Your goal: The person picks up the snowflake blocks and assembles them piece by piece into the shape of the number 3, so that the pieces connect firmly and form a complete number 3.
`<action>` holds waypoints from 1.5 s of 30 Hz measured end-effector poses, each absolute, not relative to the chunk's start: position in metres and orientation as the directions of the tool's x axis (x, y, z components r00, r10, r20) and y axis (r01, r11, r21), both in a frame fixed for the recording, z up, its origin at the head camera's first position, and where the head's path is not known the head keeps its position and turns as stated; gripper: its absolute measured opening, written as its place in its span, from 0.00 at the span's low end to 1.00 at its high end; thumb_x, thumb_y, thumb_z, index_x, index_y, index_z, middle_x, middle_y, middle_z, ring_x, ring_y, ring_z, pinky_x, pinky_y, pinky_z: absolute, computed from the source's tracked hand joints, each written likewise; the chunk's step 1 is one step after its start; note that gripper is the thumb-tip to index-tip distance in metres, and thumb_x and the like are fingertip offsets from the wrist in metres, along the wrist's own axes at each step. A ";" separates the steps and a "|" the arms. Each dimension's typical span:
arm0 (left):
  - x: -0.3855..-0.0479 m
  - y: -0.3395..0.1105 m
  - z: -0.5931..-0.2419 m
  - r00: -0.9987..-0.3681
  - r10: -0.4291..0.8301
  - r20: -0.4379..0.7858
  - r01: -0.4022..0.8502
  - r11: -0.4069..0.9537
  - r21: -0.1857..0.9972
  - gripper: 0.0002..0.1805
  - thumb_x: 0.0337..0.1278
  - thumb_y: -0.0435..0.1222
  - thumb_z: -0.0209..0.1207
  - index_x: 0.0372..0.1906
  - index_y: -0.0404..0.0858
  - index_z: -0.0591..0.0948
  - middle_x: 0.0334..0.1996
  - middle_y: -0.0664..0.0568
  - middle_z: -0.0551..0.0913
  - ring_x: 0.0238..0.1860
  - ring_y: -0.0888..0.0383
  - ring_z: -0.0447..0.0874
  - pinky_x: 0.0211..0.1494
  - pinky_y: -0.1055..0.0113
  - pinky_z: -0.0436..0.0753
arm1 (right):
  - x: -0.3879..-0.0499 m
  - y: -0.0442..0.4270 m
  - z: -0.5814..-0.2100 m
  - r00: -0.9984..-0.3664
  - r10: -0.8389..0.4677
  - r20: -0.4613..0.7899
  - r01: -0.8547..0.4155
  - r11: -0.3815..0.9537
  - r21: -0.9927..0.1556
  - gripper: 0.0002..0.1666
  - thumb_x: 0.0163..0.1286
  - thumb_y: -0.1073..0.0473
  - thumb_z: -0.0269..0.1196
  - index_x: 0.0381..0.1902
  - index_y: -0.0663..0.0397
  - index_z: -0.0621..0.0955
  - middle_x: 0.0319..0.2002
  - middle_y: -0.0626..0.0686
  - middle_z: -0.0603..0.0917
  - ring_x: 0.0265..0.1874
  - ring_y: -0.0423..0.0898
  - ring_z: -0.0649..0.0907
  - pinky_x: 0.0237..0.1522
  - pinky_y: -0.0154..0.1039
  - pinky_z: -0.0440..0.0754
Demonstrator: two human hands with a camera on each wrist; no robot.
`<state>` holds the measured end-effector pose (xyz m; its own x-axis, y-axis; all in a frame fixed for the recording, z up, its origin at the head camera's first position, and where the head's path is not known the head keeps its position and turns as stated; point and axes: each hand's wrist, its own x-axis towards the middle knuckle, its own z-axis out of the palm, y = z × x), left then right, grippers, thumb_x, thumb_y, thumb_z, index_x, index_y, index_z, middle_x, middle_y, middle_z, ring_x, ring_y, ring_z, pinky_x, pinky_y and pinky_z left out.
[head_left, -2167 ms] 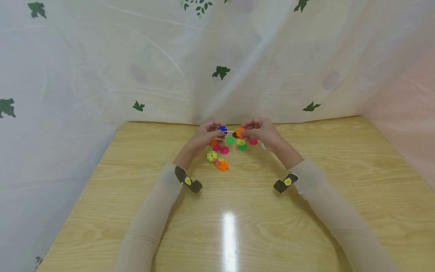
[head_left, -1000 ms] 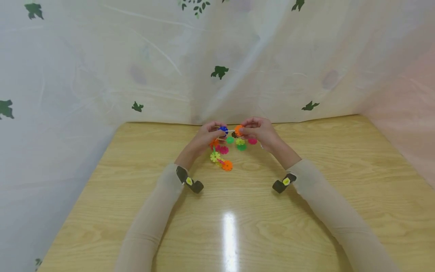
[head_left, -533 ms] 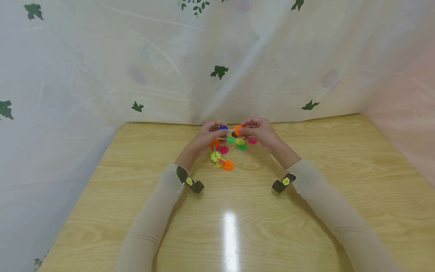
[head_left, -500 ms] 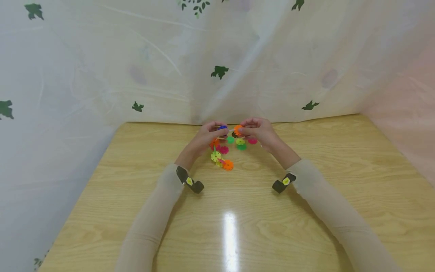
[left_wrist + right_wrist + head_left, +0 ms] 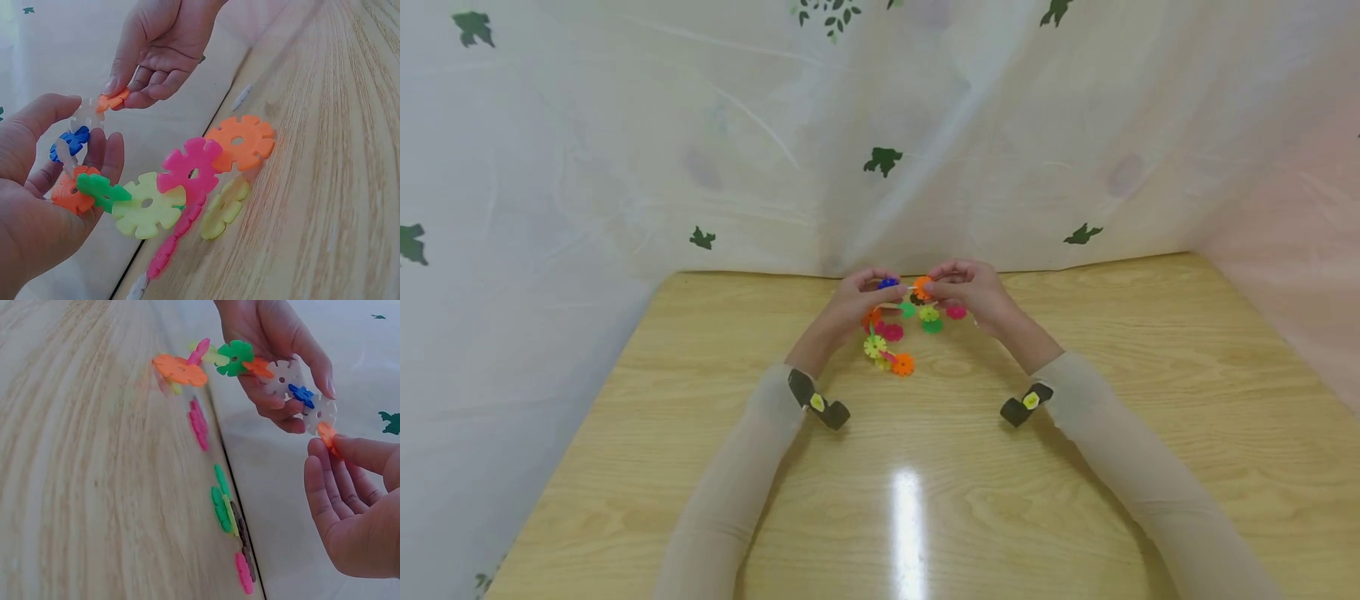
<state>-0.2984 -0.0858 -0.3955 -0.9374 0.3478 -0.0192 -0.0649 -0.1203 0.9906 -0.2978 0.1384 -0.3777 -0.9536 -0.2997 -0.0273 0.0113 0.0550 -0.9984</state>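
Note:
A chain of notched plastic flower discs runs through my left hand (image 5: 848, 304). My left thumb and fingers pinch a white disc (image 5: 86, 117) at its upper end, beside a blue disc (image 5: 301, 395). My right hand (image 5: 976, 293) pinches an orange disc (image 5: 327, 437) between thumb and forefinger, its edge against the white disc; whether the notches are interlocked, I cannot tell. Below my left palm the chain continues with a green disc (image 5: 102, 192), a yellow disc (image 5: 149, 205), a pink disc (image 5: 190, 166) and another orange disc (image 5: 242, 142) at the low end.
Loose discs lie on the wooden table (image 5: 910, 442) between and below the hands: pink discs (image 5: 892, 332), a green disc (image 5: 932, 327), a yellow disc (image 5: 929, 313) and others. A pale curtain (image 5: 775, 167) hangs along the table's back edge.
My right hand has brought the orange disc slightly left, closer to my left hand. The chain's low end has swung a little right. Both hands keep their pinch.

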 end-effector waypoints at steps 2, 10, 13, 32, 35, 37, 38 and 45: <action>-0.298 -0.086 -0.396 -0.940 0.342 0.001 -0.045 -0.128 0.991 0.07 0.68 0.28 0.61 0.47 0.34 0.78 0.42 0.46 0.83 0.62 0.28 0.74 0.63 0.42 0.81 | -0.298 0.140 -0.378 -0.951 -0.308 -0.013 -0.002 0.050 -0.999 0.12 0.71 0.65 0.66 0.49 0.64 0.79 0.35 0.46 0.89 0.35 0.44 0.89 0.51 0.49 0.89; -0.298 -0.085 -0.393 -0.947 0.317 0.050 0.015 -0.112 0.994 0.20 0.67 0.28 0.62 0.58 0.22 0.73 0.39 0.50 0.83 0.56 0.31 0.79 0.55 0.54 0.89 | -0.299 0.142 -0.375 -0.944 -0.320 0.073 -0.090 0.038 -0.995 0.10 0.69 0.68 0.67 0.46 0.66 0.81 0.31 0.46 0.89 0.33 0.45 0.89 0.47 0.48 0.90; -0.297 -0.085 -0.392 -0.948 0.313 0.050 0.014 -0.115 0.993 0.22 0.67 0.27 0.62 0.60 0.20 0.71 0.40 0.49 0.82 0.52 0.37 0.82 0.50 0.61 0.90 | -0.298 0.142 -0.375 -0.945 -0.314 0.094 -0.110 0.036 -0.993 0.09 0.69 0.68 0.67 0.45 0.65 0.81 0.31 0.47 0.88 0.31 0.44 0.89 0.45 0.47 0.91; -0.293 -0.080 -0.391 -0.939 0.340 0.039 0.002 -0.110 0.994 0.09 0.67 0.26 0.60 0.49 0.30 0.78 0.41 0.49 0.79 0.51 0.35 0.79 0.46 0.68 0.90 | -0.295 0.143 -0.375 -0.932 -0.328 0.157 -0.179 0.040 -0.983 0.07 0.67 0.68 0.68 0.43 0.65 0.84 0.30 0.46 0.89 0.30 0.44 0.89 0.38 0.36 0.90; -0.293 -0.081 -0.391 -0.930 0.366 0.032 0.006 -0.072 0.997 0.11 0.68 0.27 0.59 0.53 0.30 0.78 0.41 0.50 0.79 0.52 0.33 0.77 0.50 0.64 0.90 | -0.296 0.143 -0.375 -0.932 -0.333 0.145 -0.164 0.028 -0.986 0.07 0.68 0.69 0.68 0.43 0.65 0.85 0.30 0.46 0.89 0.30 0.44 0.89 0.38 0.36 0.90; -0.294 -0.082 -0.391 -0.920 0.391 0.025 0.009 -0.043 0.999 0.14 0.70 0.28 0.58 0.56 0.30 0.77 0.42 0.50 0.79 0.52 0.34 0.77 0.53 0.59 0.89 | -0.297 0.143 -0.376 -0.930 -0.342 0.138 -0.156 0.024 -0.988 0.08 0.68 0.68 0.68 0.44 0.66 0.84 0.30 0.46 0.90 0.31 0.44 0.89 0.39 0.36 0.90; -0.294 -0.083 -0.390 -0.915 0.404 0.022 0.013 -0.026 1.000 0.14 0.70 0.28 0.58 0.58 0.31 0.77 0.42 0.50 0.79 0.50 0.35 0.77 0.55 0.56 0.89 | -0.297 0.143 -0.376 -0.929 -0.344 0.135 -0.152 0.023 -0.988 0.09 0.68 0.68 0.68 0.45 0.67 0.84 0.31 0.46 0.90 0.32 0.45 0.89 0.39 0.36 0.90; -0.293 -0.088 -0.388 -0.878 0.478 0.017 0.028 0.015 0.999 0.18 0.74 0.31 0.54 0.64 0.34 0.75 0.51 0.47 0.81 0.56 0.29 0.75 0.65 0.39 0.80 | -0.298 0.141 -0.376 -0.932 -0.344 0.110 -0.136 0.051 -0.989 0.16 0.69 0.67 0.67 0.50 0.72 0.80 0.31 0.44 0.89 0.32 0.42 0.89 0.41 0.38 0.91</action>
